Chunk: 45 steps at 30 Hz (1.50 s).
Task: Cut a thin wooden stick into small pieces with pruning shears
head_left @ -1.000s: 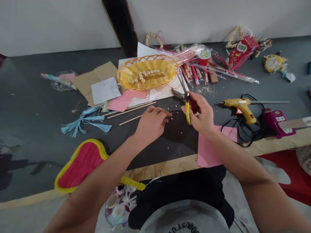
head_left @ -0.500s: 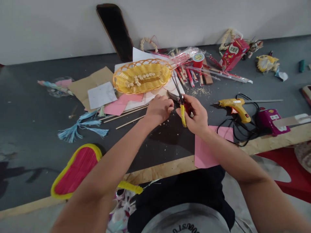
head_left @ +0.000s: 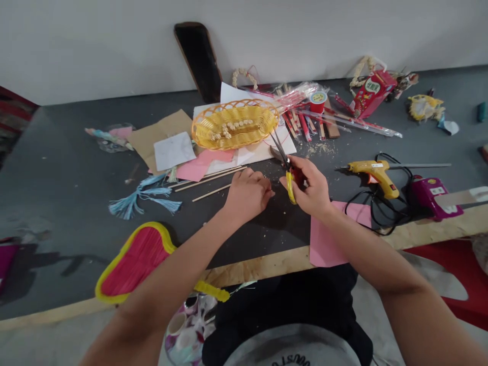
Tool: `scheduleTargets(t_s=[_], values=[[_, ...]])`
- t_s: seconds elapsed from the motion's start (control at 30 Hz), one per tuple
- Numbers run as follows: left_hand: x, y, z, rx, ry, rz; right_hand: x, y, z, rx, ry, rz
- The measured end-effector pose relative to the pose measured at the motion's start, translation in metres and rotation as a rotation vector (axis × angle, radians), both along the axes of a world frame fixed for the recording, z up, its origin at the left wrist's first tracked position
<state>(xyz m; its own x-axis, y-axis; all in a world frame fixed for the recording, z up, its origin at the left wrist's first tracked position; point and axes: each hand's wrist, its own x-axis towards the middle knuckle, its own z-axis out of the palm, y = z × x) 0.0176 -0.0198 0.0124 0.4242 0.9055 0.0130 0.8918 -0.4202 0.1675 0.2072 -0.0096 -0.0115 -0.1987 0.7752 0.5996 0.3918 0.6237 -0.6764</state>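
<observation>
While a red-and-yellow piece (head_left: pixel 133 264) lies at lower left, the left hand (head_left: pixel 250 193) curls at centre; whether it holds anything, I cannot tell. Just right, the right hand (head_left: pixel 310 187) grasps yellow-handled scissors (head_left: pixel 290 188), blades pointing up the frame. Beyond, upper centre, sits a woven basket (head_left: pixel 238 138); farther, a phone (head_left: pixel 199 61) leans against the wall (head_left: pixel 114 46).

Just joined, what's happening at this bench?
A person's right hand holds yellow-handled scissors, blades pointing away toward the basket, which holds small pale pieces. The left hand is low over the table, fingers curled; whether it grips anything is unclear. Thin sticks lie beside it. A yellow glue gun lies off to the right.
</observation>
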Motion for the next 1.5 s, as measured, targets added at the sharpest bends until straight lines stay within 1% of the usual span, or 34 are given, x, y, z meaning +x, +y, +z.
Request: scheduleTargets(t_s=[0.17, 0.3, 0.43, 0.63, 0.7, 0.77, 0.8, 0.87, 0.93, 1.0, 1.03, 1.1, 1.17, 1.3, 1.4, 1.5], values=[[0.004, -0.001, 0.001, -0.008, 0.047, 0.025, 0.0, 0.001, 0.001, 0.014, -0.022, 0.005], [-0.005, 0.0, -0.001, 0.008, -0.012, 0.026, 0.001, 0.001, 0.003, 0.004, -0.016, -0.016], [-0.012, 0.003, -0.003, 0.046, -0.072, 0.064, 0.001, 0.0, 0.003, -0.025, -0.027, -0.022], [-0.004, 0.01, -0.007, 0.047, -0.061, 0.012, 0.0, 0.0, 0.005, -0.009, 0.0, 0.016], [-0.003, 0.01, -0.007, 0.038, -0.1, 0.019, -0.001, 0.0, 0.006, -0.009, -0.017, 0.005], [-0.006, 0.009, -0.004, 0.003, -0.219, 0.064, 0.0, 0.0, 0.007, -0.023, -0.042, -0.008], [-0.009, 0.008, -0.002, -0.03, -0.318, 0.098, 0.0, -0.001, 0.007, -0.03, -0.05, -0.008], [-0.017, 0.004, 0.002, -0.14, -0.592, 0.179, -0.001, -0.002, 0.009, -0.036, -0.063, 0.013], [-0.025, 0.001, 0.004, -0.256, -0.935, 0.302, -0.002, -0.004, 0.009, -0.028, -0.088, 0.058], [-0.03, -0.002, 0.003, -0.329, -1.272, 0.39, -0.003, -0.007, 0.01, -0.024, -0.135, 0.106], [-0.031, -0.003, 0.002, -0.364, -1.411, 0.417, -0.005, -0.009, 0.009, -0.026, -0.164, 0.124], [-0.032, -0.004, 0.0, -0.42, -1.599, 0.45, -0.007, -0.012, 0.008, -0.037, -0.221, 0.136], [-0.033, -0.005, -0.001, -0.465, -1.68, 0.465, -0.009, -0.015, 0.008, -0.039, -0.269, 0.127], [-0.034, -0.007, 0.0, -0.515, -1.742, 0.47, -0.012, -0.017, 0.007, 0.008, -0.333, 0.126], [-0.033, -0.007, 0.0, -0.506, -1.754, 0.455, -0.012, -0.018, 0.007, 0.029, -0.363, 0.122], [-0.032, -0.007, -0.001, -0.467, -1.725, 0.445, -0.013, -0.019, 0.008, 0.013, -0.374, 0.118]])
